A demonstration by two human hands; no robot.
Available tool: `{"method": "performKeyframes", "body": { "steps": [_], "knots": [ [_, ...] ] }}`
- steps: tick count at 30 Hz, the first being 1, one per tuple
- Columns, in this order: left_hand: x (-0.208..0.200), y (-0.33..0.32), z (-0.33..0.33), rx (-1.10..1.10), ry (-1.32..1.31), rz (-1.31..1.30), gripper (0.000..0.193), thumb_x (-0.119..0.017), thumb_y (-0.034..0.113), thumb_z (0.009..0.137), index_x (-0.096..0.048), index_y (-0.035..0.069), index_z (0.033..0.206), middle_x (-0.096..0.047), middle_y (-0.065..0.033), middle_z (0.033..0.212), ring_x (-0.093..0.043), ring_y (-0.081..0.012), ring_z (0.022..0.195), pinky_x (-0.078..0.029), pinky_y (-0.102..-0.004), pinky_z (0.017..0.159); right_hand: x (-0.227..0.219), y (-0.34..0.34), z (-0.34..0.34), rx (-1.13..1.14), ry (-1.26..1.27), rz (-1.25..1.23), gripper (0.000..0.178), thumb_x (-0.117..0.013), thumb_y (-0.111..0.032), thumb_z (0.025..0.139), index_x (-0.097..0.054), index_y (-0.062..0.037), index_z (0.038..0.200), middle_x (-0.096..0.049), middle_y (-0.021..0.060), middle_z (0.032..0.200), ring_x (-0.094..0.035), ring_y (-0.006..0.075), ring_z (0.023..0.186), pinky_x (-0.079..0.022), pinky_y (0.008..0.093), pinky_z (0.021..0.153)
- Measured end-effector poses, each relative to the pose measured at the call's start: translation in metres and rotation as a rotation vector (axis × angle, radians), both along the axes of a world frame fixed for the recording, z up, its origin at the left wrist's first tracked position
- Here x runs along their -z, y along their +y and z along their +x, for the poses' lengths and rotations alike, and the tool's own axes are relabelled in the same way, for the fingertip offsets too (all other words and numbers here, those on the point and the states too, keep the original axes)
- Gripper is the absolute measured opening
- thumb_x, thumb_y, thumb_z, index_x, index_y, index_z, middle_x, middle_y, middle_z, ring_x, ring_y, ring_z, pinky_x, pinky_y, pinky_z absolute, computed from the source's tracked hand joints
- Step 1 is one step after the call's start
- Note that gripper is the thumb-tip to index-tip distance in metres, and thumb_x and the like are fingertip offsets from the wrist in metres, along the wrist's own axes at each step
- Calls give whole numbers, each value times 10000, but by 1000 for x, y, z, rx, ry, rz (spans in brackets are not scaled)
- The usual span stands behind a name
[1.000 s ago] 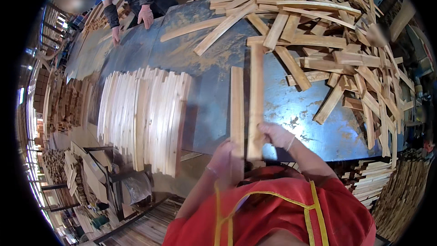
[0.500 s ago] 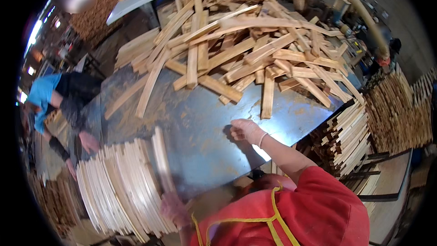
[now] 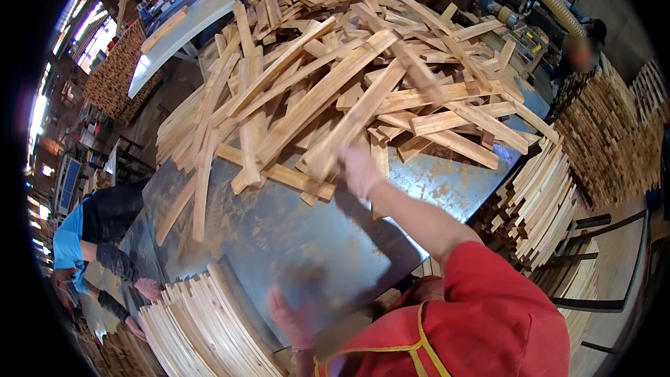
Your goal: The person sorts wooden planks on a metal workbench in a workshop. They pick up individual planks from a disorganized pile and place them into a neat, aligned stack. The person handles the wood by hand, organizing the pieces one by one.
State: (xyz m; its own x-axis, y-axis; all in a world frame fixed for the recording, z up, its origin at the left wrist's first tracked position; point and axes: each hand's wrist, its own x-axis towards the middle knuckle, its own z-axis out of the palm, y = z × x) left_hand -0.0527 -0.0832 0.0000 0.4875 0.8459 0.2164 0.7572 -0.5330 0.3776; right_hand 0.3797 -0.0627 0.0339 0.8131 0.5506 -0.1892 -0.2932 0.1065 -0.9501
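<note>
Right arm extended forward and up from the red sleeve, forearm bare, elbow nearly straight. Right hand [image 3: 359,169] at far end of reach, back of hand toward camera, fingers curled downward; motion-blurred, so can't tell whether it's closed on anything. Pale band at the wrist. Left arm low, mostly hidden behind the red-clad torso at the lower edge. Left hand [image 3: 292,320] raised just ahead of the chest, fingers spread and pointing up, palm away; also blurred. Hands well apart.
</note>
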Motion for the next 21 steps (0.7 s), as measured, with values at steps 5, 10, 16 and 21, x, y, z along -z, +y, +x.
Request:
{"method": "performKeyframes", "body": {
  "steps": [5,10,16,21],
  "knots": [
    [0,-2,109,229,-57,-22,910,-905,329,778,-515,32,1546,-566,-267,1521,-551,-447,1404,-454,-526,1163,18,-117,-69,-783,-378,-237,455,-636,-433,1033,-679,-32,1243,-727,129,1002,-695,216,936,-580,372,876],
    [18,-16,151,355,186,-104,1032,-900,456,760,-452,39,1591,-615,-249,1458,-601,-444,1332,-485,-527,1091,-45,-136,44,-887,-116,-524,542,-643,-571,990,-731,-160,1333,-755,187,1275,-703,363,1200,-527,432,1085],
    [56,-28,165,241,482,-296,1089,-808,426,801,-278,30,1665,-651,-247,1379,-648,-429,1241,-520,-513,1009,-62,-64,136,148,-170,-250,836,-783,-481,885,-532,45,1485,-680,302,1320,-667,434,1233,-534,473,1059],
    [11,-32,137,217,318,-331,916,-746,337,821,-365,39,1598,-686,-233,1270,-681,-440,1118,-537,-539,949,-75,-12,123,526,-305,-550,946,-834,-260,837,-394,36,1620,-615,312,1447,-625,392,1338,-496,431,1129]
  ]
}}
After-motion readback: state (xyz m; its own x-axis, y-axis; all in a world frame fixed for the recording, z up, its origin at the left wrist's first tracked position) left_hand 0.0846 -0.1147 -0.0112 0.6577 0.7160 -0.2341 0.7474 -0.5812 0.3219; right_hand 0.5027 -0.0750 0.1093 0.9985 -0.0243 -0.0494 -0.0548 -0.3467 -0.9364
